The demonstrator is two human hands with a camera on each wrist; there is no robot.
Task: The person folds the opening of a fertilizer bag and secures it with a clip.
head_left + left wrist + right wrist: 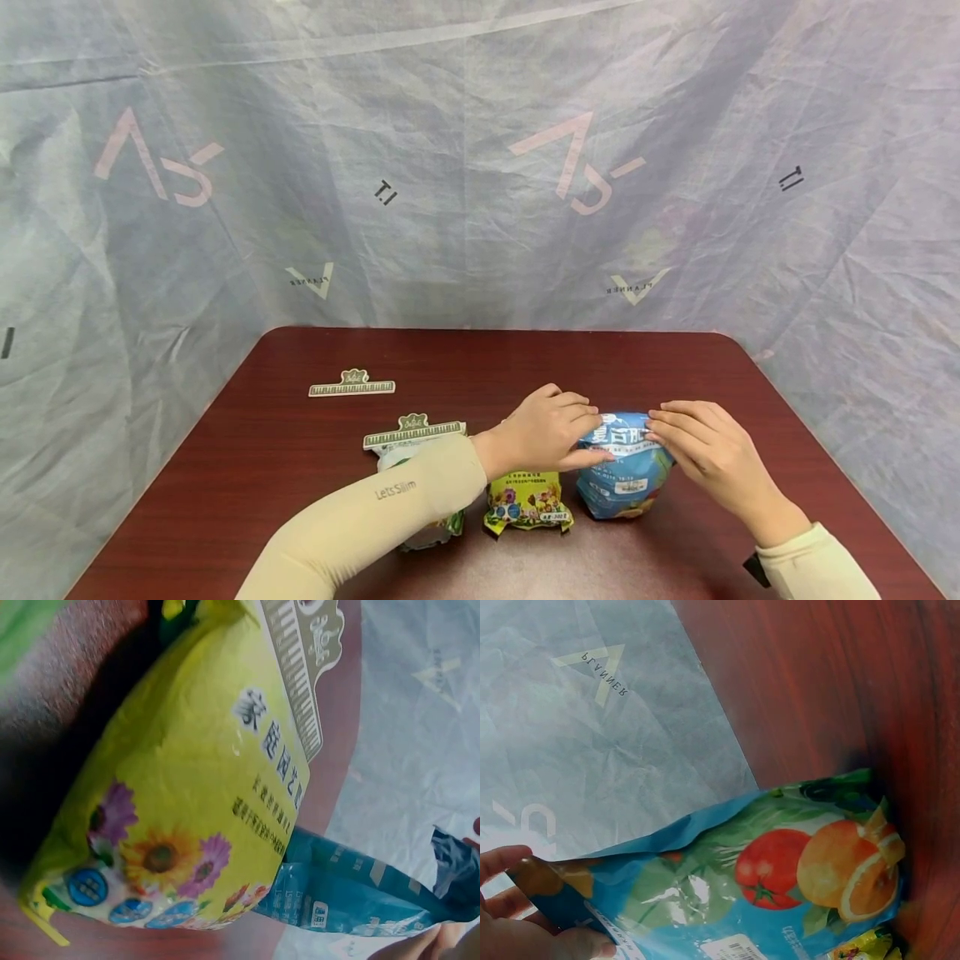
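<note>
Near the right side of the table stands a blue bag (626, 479) with white print. Tomato and orange pictures show on the blue bag (705, 892) in the right wrist view. At its upper left edge my left hand (543, 429) pinches it, thumb in front. The upper right corner is gripped by my right hand (708, 446), whose thumb is hidden in the head view. Under my left wrist stands a yellow flower-print bag (528, 500); the left wrist view shows a piano-key-patterned bag clip (300, 682) along its top.
Left of the yellow bag, a white-and-green bag (393, 457) wears a matching bag clip (412, 433) and is partly covered by my left sleeve (390, 500). A loose bag clip (352, 386) lies on the dark red table (247, 467). Grey printed fabric (465, 167) hangs behind.
</note>
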